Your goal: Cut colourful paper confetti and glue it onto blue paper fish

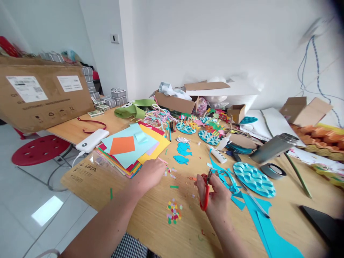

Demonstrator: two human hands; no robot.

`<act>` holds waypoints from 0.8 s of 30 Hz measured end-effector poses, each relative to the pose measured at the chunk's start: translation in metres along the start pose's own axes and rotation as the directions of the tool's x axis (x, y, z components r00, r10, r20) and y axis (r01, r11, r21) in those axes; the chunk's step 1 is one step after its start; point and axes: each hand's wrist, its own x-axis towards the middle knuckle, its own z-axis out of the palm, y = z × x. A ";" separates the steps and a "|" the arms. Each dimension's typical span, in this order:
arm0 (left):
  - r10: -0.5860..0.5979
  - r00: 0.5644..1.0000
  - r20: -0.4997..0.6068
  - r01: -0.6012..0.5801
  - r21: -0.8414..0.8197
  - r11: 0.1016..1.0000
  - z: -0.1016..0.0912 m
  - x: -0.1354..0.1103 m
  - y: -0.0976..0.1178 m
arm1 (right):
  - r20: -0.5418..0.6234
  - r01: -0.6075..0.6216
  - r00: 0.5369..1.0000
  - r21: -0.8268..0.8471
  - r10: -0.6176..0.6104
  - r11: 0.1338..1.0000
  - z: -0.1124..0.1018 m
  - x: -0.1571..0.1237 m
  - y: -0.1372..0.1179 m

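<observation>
In the head view my right hand (217, 199) is closed around a small pair of scissors (206, 197) with red handles, held above the table with the blades pointing away from me. My left hand (152, 172) is closed, its fingertips at a narrow pink paper strip (162, 160); most of its fingers are hidden behind the hand. Small paper snippets (170, 172) lie just beside it. Nearer to me is a little heap of coloured paper dots (174, 212). Blue paper fish (181, 159) rest beyond my hands.
Left lies a stack of coloured paper (122, 161) beside a white power bank (92, 140). At right are blue paper scraps (268, 222), a wavy blue disc (254, 179), a pen (255, 200), a glue bottle (217, 154), tape (273, 171) and a tilted metal flask (274, 147).
</observation>
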 end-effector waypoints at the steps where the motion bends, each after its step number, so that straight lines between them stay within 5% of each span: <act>1: 0.000 1.000 0.005 0.000 0.020 1.000 0.000 0.000 0.002 | -0.004 0.004 1.000 -0.001 -0.004 1.000 0.000 0.000 0.000; 24: -0.020 0.999 -0.025 0.024 0.147 0.989 0.016 0.006 0.010 | 0.022 0.081 0.996 0.006 -0.082 0.997 0.003 -0.001 0.000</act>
